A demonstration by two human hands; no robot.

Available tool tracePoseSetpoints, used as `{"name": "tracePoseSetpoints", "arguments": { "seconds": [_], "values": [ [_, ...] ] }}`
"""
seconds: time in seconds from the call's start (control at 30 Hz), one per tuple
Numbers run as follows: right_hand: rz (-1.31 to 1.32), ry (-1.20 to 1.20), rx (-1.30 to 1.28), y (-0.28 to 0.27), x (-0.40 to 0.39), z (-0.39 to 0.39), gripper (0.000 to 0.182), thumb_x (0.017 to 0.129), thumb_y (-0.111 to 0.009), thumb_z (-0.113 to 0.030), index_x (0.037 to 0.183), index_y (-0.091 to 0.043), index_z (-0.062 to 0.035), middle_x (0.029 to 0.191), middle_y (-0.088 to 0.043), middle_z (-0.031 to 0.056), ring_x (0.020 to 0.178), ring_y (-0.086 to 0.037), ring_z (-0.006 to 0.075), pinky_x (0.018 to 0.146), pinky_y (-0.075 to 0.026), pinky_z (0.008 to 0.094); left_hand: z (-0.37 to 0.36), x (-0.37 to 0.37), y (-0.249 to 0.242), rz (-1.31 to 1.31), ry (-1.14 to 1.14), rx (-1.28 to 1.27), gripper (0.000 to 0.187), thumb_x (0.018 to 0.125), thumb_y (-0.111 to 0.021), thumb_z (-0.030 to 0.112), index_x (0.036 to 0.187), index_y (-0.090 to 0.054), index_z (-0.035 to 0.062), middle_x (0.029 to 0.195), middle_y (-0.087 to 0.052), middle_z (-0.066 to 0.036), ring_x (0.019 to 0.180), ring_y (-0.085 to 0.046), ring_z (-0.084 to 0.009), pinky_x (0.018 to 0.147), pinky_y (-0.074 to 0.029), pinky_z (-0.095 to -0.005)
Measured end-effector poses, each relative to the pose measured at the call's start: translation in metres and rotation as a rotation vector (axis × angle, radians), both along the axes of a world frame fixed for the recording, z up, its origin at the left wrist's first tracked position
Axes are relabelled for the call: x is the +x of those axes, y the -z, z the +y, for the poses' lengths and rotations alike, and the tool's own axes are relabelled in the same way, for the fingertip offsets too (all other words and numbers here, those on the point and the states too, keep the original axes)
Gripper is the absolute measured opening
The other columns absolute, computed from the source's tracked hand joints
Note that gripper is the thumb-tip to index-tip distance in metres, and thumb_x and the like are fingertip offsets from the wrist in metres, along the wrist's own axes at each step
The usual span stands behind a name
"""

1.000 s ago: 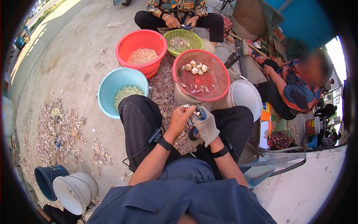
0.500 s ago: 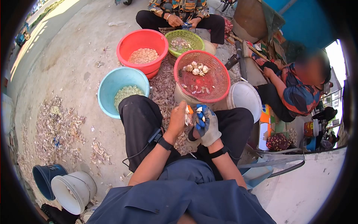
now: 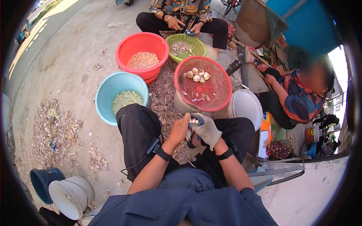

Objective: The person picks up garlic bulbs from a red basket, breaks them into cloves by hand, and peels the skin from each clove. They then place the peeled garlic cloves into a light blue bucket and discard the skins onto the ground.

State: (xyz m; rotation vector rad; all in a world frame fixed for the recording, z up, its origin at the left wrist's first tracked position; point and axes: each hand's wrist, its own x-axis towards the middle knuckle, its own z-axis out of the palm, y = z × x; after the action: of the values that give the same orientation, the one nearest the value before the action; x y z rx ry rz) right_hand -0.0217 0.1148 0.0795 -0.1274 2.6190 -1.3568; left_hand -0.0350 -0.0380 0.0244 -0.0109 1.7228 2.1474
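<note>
The basket point(image 3: 220, 83) is red, the basin point(image 3: 121, 77) light blue, the tub point(image 3: 158, 44) coral red, the small basket point(image 3: 196, 40) lime green, the apron point(image 3: 188, 205) navy, and 2 co-workers' shirts point(image 3: 301, 96) multicoloured and patterned, both with orange.

Left hand point(image 3: 178, 131) and gloved right hand point(image 3: 207, 132) close together between bent knees point(image 3: 132, 115), right fingers point(image 3: 199, 119) curled, forearms point(image 3: 152, 171) angled inward, wrists near thighs
</note>
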Motion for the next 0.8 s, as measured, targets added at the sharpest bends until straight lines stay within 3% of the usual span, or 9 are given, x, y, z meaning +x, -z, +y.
{"name": "tracePoseSetpoints", "arguments": {
  "seconds": [0.1,0.17,0.2,0.3,0.37,0.5,0.67,0.73,0.8],
  "values": [
    [-0.017,0.115,-0.073,0.009,-0.006,-0.003,0.036,0.089,-0.075,-0.014,0.122,-0.067,-0.0038,0.105,-0.074,0.0082,0.093,-0.070,0.0192,0.083,-0.056,0.0315,-0.003,-0.004,-0.004,0.019,0.007,-0.035,0.072,0.107,-0.039,0.059,0.080,-0.068,-0.0011,0.066,-0.060,-0.004,0.060,-0.056,-0.0119,0.056,-0.044,-0.0307],
    [-0.105,0.314,-0.577,0.027,-0.017,-0.002,0.030,0.092,-0.073,-0.014,0.120,-0.068,-0.0059,0.090,-0.070,0.0040,0.077,-0.068,0.0165,0.069,-0.056,0.0311,-0.005,-0.005,-0.013,-0.014,0.006,-0.018,0.073,0.107,-0.038,0.060,0.080,-0.068,-0.0012,0.066,-0.059,-0.004,0.059,-0.056,-0.0122,0.056,-0.045,-0.0307],
    [-0.107,0.312,-0.577,0.031,-0.023,0.005,0.030,0.092,-0.073,-0.014,0.120,-0.068,-0.0059,0.090,-0.070,0.0040,0.077,-0.068,0.0165,0.069,-0.056,0.0311,-0.005,-0.006,-0.014,-0.045,0.006,0.000,0.074,0.107,-0.037,0.061,0.080,-0.068,-0.0012,0.065,-0.059,-0.004,0.058,-0.056,-0.0125,0.056,-0.045,-0.0307],
    [-0.348,0.620,-1.149,0.009,-0.063,0.003,0.014,0.099,-0.066,-0.018,0.109,-0.066,-0.0089,0.070,-0.055,-0.0024,0.048,-0.047,0.0081,0.041,-0.037,0.0268,0.002,-0.006,-0.009,-0.101,-0.030,0.097,0.055,0.106,-0.049,0.049,0.083,-0.065,0.0010,0.065,-0.057,-0.002,0.054,-0.054,-0.0103,0.049,-0.044,-0.0281],
    [-0.369,0.638,-1.231,0.016,-0.105,0.020,0.013,0.100,-0.065,-0.021,0.106,-0.066,-0.0102,0.071,-0.057,-0.0017,0.049,-0.050,0.0087,0.041,-0.039,0.0259,0.012,-0.005,-0.002,-0.151,-0.025,0.183,0.029,0.101,-0.063,0.030,0.093,-0.061,0.0020,0.067,-0.057,0.000,0.054,-0.055,-0.0073,0.045,-0.047,-0.0236],
    [-0.410,0.692,-1.281,0.036,-0.212,0.058,0.020,0.102,-0.063,-0.029,0.101,-0.064,-0.0099,0.075,-0.062,0.0008,0.054,-0.056,0.0108,0.044,-0.046,0.0234,0.023,-0.001,0.000,-0.248,0.078,0.251,0.017,0.100,-0.062,0.018,0.108,-0.057,0.0025,0.085,-0.059,0.000,0.066,-0.060,-0.0073,0.051,-0.052,-0.0239],
    [-0.471,0.648,-1.211,0.067,-0.354,0.099,0.021,0.104,-0.062,-0.024,0.099,-0.060,-0.0032,0.075,-0.063,0.0041,0.058,-0.061,0.0153,0.050,-0.055,0.0241,0.039,0.000,0.024,-0.310,0.164,0.220,0.017,0.102,-0.061,0.019,0.107,-0.057,0.0035,0.086,-0.059,-0.001,0.073,-0.060,-0.0072,0.059,-0.057,-0.0259],
    [-0.506,0.595,-1.275,0.093,-0.408,0.121,0.019,0.103,-0.063,-0.019,0.109,-0.059,-0.0019,0.089,-0.065,0.0105,0.071,-0.067,0.0227,0.058,-0.061,0.0296,0.042,-0.005,0.022,-0.384,0.207,0.190,0.019,0.102,-0.060,0.021,0.107,-0.058,0.0028,0.088,-0.060,-0.002,0.075,-0.060,-0.0076,0.060,-0.058,-0.0263],
    [-0.477,0.746,-1.237,0.105,-0.444,0.122,0.027,0.107,-0.054,-0.022,0.127,-0.053,-0.0033,0.120,-0.061,0.0211,0.101,-0.067,0.0366,0.081,-0.064,0.0452,0.043,-0.012,0.020,-0.414,0.217,0.141,0.020,0.103,-0.060,0.021,0.108,-0.059,0.0018,0.091,-0.061,-0.003,0.079,-0.061,-0.0085,0.060,-0.059,-0.0267]
  ]
}}
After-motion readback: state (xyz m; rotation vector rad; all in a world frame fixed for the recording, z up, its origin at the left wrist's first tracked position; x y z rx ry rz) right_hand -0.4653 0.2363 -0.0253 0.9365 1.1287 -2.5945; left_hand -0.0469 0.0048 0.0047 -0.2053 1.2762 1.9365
